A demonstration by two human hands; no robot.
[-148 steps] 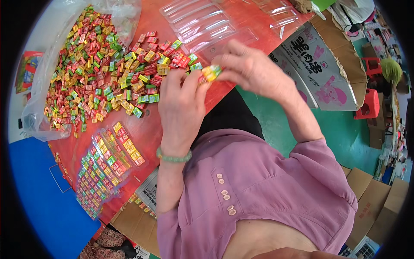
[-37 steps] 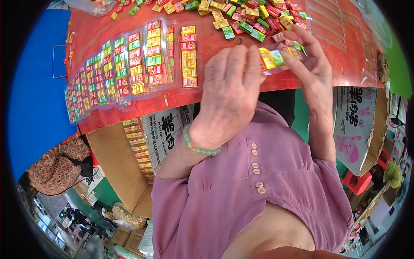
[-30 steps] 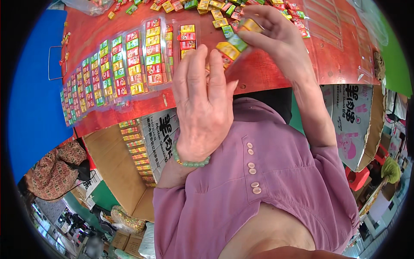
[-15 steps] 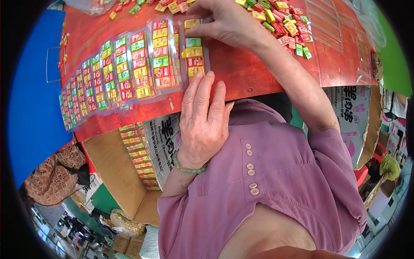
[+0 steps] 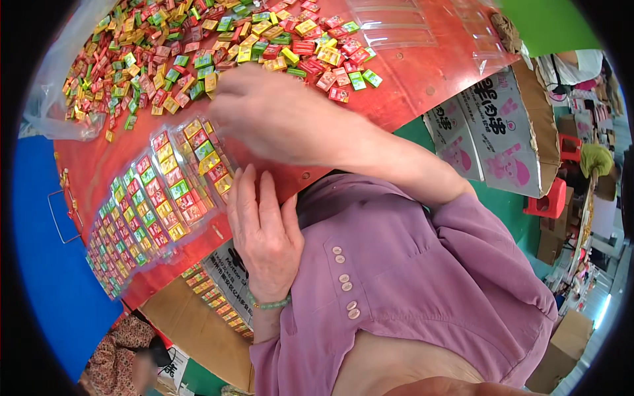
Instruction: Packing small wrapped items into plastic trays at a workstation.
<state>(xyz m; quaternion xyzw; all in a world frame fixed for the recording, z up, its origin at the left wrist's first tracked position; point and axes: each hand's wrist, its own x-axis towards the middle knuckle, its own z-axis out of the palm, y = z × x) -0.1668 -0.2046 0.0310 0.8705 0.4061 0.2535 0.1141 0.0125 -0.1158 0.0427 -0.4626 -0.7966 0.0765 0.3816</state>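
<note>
Clear plastic trays filled with small red, yellow and green packets stand in an overlapping row on the left of the red table. My left hand has its fingers stretched out, the tips by the lower end of the tray nearest me. Over the upper end of that tray is my right hand, smeared by motion. Its fingers lie near the edge of the pile of loose packets, and whether they hold a packet is hidden.
Empty clear trays lie at the far right of the red table. An open carton with filled trays stands under the table edge, another carton at right. A plastic bag borders the pile; red stools stand beyond.
The view has swung left and shows more of the loose pile. My right hand has left its grip at the tray's upper end and is moving by the packets. My left hand stays by the tray's lower end.
</note>
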